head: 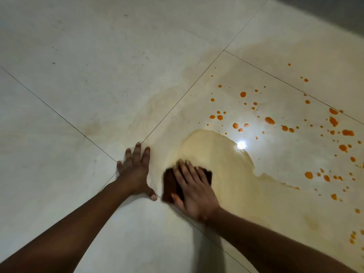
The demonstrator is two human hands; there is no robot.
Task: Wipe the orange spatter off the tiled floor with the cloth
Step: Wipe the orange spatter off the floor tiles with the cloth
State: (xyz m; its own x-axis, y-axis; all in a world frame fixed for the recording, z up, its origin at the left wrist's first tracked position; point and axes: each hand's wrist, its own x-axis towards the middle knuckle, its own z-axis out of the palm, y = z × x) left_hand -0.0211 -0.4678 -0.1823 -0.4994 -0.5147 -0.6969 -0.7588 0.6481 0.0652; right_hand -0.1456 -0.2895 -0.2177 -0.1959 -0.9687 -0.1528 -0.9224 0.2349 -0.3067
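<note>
A dark brown folded cloth [169,184] lies flat on the pale tiled floor [98,75], blurred at its edges. My right hand [194,191] presses down on it with the fingers spread over its top. My left hand [136,170] rests flat on the floor just left of the cloth, fingers apart, holding nothing. Orange spatter [269,120] dots the tile to the upper right and right of the cloth. A yellowish wet smear [226,164] spreads from the cloth toward the right.
Dark grout lines [177,103] cross the floor and meet near my left hand. A bright light reflection [241,144] glares on the wet tile. A dark wall base [334,12] runs along the top right corner.
</note>
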